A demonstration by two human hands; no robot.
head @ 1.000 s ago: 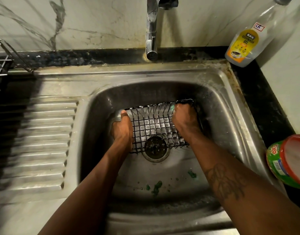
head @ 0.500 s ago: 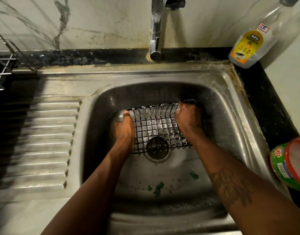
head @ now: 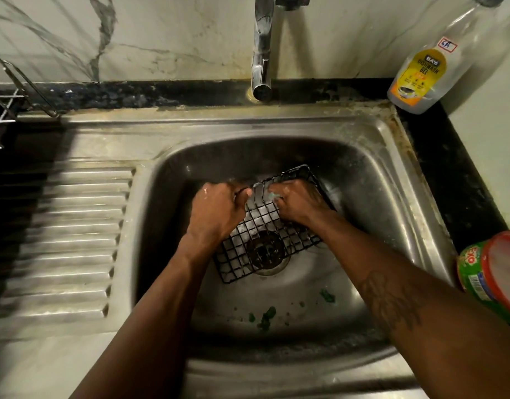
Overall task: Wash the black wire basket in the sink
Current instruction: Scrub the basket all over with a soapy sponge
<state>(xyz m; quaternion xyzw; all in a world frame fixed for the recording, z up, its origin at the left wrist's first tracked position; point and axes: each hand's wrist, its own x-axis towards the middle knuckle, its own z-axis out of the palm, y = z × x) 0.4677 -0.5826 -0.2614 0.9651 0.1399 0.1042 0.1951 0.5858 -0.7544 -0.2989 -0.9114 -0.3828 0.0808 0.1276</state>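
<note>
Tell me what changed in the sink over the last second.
The basket turned a little: its near left corner swung toward the person, its far right corner leftward. The right hand slid left on the basket, closer to the left hand, which kept its grip on the left rim. The basket still lies over the drain; the tap, bottle and green bits stayed put.

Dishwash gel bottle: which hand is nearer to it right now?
Right. The right hand presses a pale green scrubber inside the black wire basket, down-left of the dishwash gel bottle; the left hand grips the basket's left rim, farther away.
</note>
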